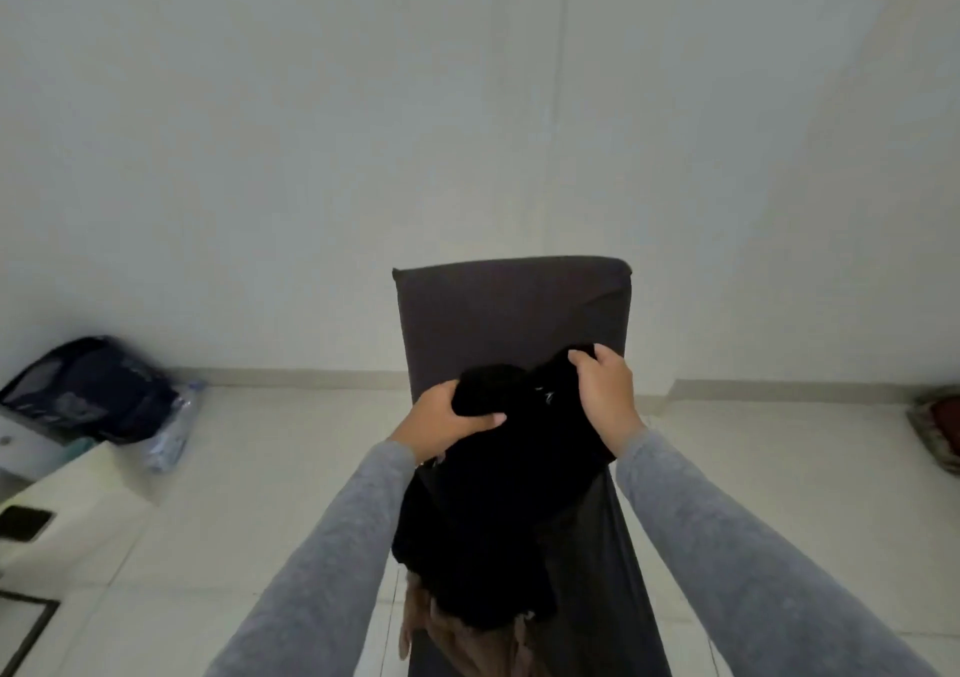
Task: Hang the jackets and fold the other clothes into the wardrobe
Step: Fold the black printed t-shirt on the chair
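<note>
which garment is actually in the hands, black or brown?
The black garment: left hand and right hand both grip its top edge over the chair. The brown one lies beneath, untouched.

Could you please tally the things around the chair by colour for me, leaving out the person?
Black: 1, the garment held by left hand and right hand
Dark grey: 1, the chair
Navy: 1, the bag
Brown: 1, the cloth
Clear: 1, the bottle
Total: 5

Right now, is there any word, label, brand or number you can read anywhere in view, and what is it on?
None can be read.
Black garment: a small pale mark near the right hand, too blurred to read.
Dark bag by the wall: pale patches, no legible text.
Plastic bottle: label blurred.
</note>
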### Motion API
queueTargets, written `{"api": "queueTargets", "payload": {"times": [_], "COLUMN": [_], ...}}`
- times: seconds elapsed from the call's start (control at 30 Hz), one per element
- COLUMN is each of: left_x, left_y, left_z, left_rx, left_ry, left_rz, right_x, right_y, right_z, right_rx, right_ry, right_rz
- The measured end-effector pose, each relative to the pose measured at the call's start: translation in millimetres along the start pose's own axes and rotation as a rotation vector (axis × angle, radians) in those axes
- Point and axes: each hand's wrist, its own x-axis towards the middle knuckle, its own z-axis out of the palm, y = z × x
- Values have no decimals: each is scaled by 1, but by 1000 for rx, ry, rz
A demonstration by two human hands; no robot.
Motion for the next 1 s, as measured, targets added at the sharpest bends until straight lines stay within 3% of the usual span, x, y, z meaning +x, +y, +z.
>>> {"api": "queueTargets", "payload": {"times": [0.13, 0.27, 0.53, 0.73, 0.87, 1.0], "left_x": [-26, -54, -113, -148, -159, -164], "left_y": [60, 98, 164, 199, 207, 206], "left_z": [-40, -73, -159, -174, -203, -217], "left_rx": [-109, -294, -505, -473, -42, 580], "left_ry": [-32, 45, 300, 340, 416, 319], "left_rz": [128, 286, 498, 614, 536, 333], "right_x": [-9, -35, -99, -131, -146, -164], "right_y": [-78, -135, -229, -251, -265, -274], "right_z": [-11, -15, -25, -25, -25, -20], "right_rx": [92, 61, -205, 8, 83, 116], "right_ry": [-62, -47, 269, 346, 273, 79], "right_rz": [-161, -268, -539, -644, -703, -752]}}
